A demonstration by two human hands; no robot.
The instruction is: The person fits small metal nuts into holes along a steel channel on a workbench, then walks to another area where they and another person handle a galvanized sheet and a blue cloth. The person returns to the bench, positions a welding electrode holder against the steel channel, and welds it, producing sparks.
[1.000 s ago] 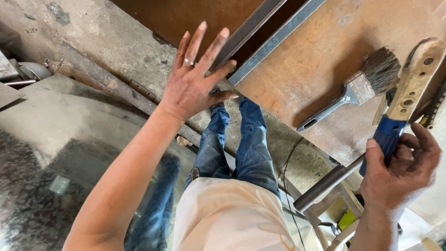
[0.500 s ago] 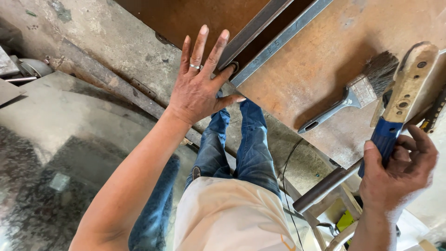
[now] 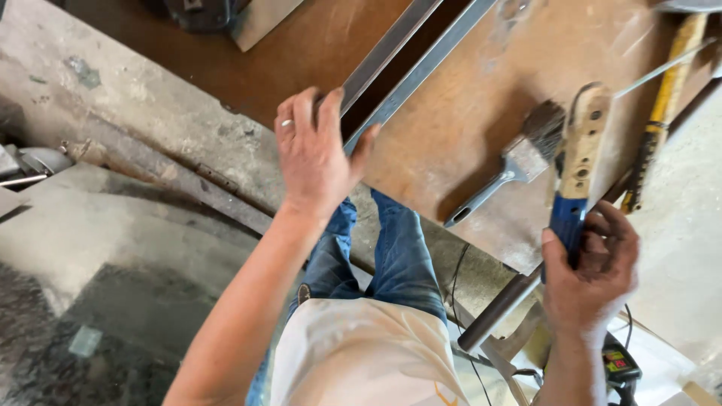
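My left hand (image 3: 316, 154), a ring on one finger, reaches to the near ends of two long grey metal bars (image 3: 410, 71) that lie on a brown workbench top (image 3: 466, 135); the fingers curl over the bar ends and the thumb is spread. My right hand (image 3: 594, 274) grips the blue handle of a wooden-backed wire brush (image 3: 579, 162) held over the bench's edge. A grey-handled paintbrush (image 3: 511, 169) lies on the bench just left of it.
A yellow-handled tool (image 3: 658, 113) lies at the bench's right edge. A dark round bar (image 3: 500, 308) sticks out below the bench. Concrete floor and a rusty beam (image 3: 173, 173) lie to the left. My jeans and light shirt show below.
My left hand has moved right and down from open in the air onto the near ends of the metal bars, fingers curling. My right hand has kept its grip on the brush.
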